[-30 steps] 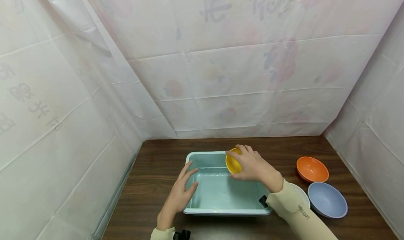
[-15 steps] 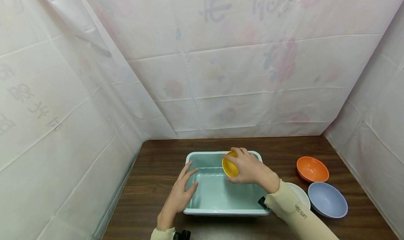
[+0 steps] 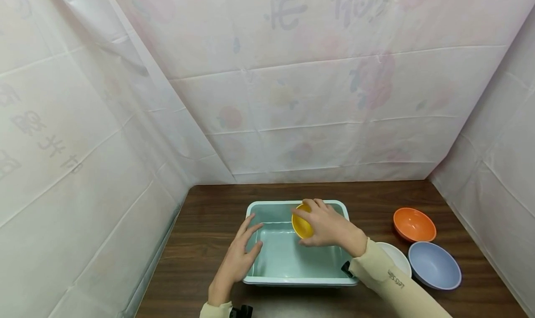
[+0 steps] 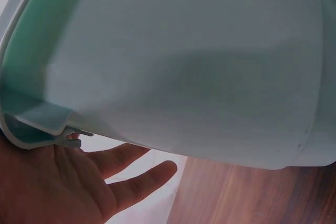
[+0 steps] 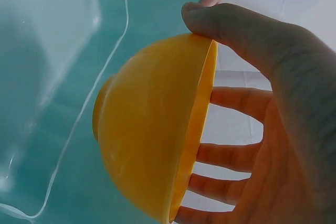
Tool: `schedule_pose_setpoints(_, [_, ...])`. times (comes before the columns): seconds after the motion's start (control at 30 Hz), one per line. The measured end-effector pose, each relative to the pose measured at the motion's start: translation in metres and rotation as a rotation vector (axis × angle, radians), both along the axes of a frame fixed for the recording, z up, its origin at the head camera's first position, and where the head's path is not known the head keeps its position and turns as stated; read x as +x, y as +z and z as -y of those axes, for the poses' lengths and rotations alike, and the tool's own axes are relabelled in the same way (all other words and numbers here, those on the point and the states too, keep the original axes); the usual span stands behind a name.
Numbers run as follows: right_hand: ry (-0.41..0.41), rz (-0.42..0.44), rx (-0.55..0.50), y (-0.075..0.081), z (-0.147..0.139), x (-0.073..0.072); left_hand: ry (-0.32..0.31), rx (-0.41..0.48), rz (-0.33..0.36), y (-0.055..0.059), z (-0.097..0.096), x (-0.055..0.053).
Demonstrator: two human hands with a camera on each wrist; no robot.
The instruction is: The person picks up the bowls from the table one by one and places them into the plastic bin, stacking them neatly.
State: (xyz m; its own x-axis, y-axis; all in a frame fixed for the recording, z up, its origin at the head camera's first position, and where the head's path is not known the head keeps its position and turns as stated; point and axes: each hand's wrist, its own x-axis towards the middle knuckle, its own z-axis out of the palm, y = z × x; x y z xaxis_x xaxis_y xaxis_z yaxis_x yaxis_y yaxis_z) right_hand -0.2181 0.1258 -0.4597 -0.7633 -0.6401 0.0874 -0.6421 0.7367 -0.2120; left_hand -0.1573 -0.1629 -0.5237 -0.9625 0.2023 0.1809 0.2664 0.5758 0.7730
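My right hand (image 3: 328,226) holds a yellow bowl (image 3: 302,225) by its rim, over the back middle of a pale green rectangular basin (image 3: 301,280). In the right wrist view the thumb is at the rim and the fingers reach to the bowl's inner side. The bowl (image 5: 149,124) is tilted on its side, its foot toward the basin. At the basin's left side is my left hand (image 3: 238,256), fingers spread and fairly straight. In the left wrist view that hand (image 4: 79,182) lies close along the basin's outer wall (image 4: 199,77); whether it bears on the rim is hard to tell.
On the dark wooden table (image 3: 209,225), right of the basin, stand an orange bowl (image 3: 414,224), a blue bowl (image 3: 434,265) and a white dish (image 3: 394,257) partly hidden by the right sleeve. White printed sheeting (image 3: 317,141) hangs behind and at both sides.
My right hand has carried the yellow bowl a little left and toward the front, over the basin. The left hand has stayed in place.
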Motion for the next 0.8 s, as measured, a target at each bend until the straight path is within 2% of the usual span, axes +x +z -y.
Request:
schedule_pose_setpoints(0.37, [0.027,-0.015,0.030,-0.001,0.003,-0.001,0.003,-0.001,0.010,0.001,0.000,-0.001])
schedule_pose_setpoints(0.8, [0.081,0.022,0.053,-0.001,0.012,0.002,0.005,0.001,0.008,-0.001,0.000,-0.001])
